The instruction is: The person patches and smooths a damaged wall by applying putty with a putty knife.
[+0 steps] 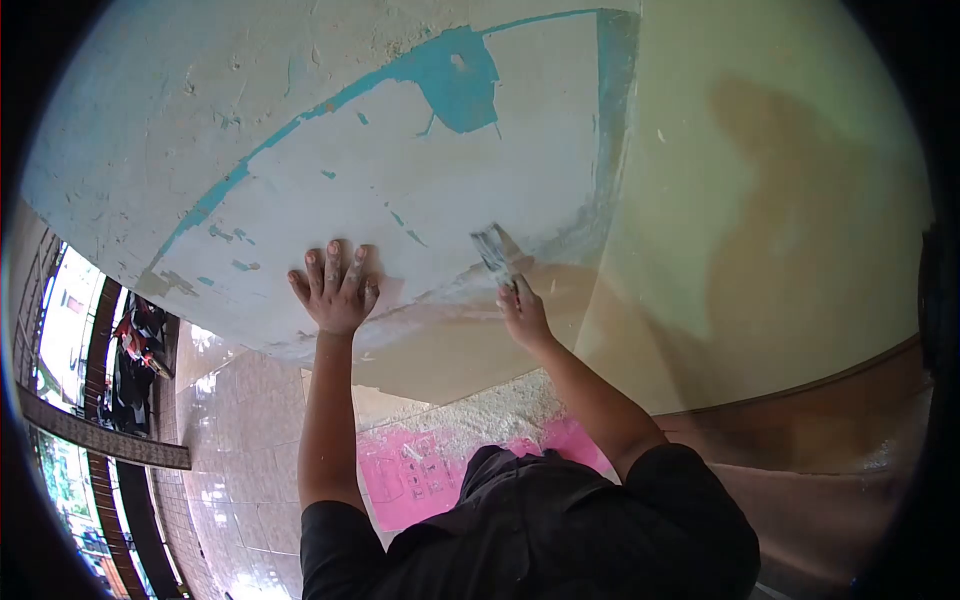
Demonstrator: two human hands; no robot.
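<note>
My left hand (338, 290) lies flat on the pale wall (330, 215) with its fingers spread and whitish dust on them. To the right, my right hand (523, 308) is wrapped round the handle of a scraper (492, 252). The scraper's flat metal blade points up and left and is at the wall surface, beside a grey smudged band. Above both hands, a large blue patch (462, 85) shows where the pale coating is gone, with a thin blue line curving down left. Small blue flecks dot the wall between the patch and my left hand.
A pink sheet (405, 480) with whitish debris (490, 412) lies on the floor below the wall. Right of the scraper is a yellowish wall (680, 250) bearing a shadow. Tiled floor (240, 430), railings and a red motorcycle (135, 340) are at the left.
</note>
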